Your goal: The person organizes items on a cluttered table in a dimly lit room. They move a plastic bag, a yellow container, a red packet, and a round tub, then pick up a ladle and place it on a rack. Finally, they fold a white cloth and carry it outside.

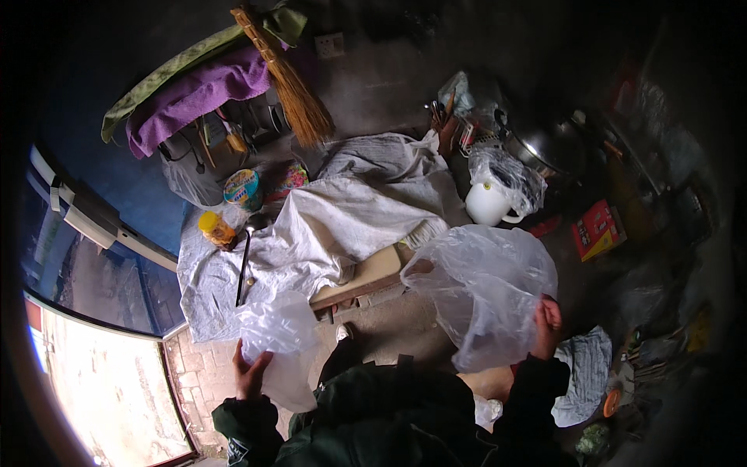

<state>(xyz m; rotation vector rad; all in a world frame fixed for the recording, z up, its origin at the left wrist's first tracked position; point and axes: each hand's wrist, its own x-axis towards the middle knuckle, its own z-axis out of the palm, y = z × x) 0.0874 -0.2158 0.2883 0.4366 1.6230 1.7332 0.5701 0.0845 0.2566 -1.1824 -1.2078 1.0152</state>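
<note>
My left hand (250, 372) grips a crumpled translucent plastic bag (280, 344) between thumb and fingers, at the near edge of the cloth-covered table. On the other side, my right hand (547, 327) has hold of the edge of a larger clear plastic bag (490, 292), which hangs puffed out and wrinkled. The two bags are apart. Just beyond the left bag, a ladle with a black handle (242, 268) lies on a whitish cloth (367, 216). A white mug (489, 204) stands beyond the right bag, touching a bundle of clear plastic.
A jar with a yellow lid (216, 230) and an instant noodle cup (242, 190) stand at the table's left. A straw hand broom (292, 87) hangs above. Back right are a metal pot (540, 143) and a red box (598, 229). A glazed door (111, 280) borders the left.
</note>
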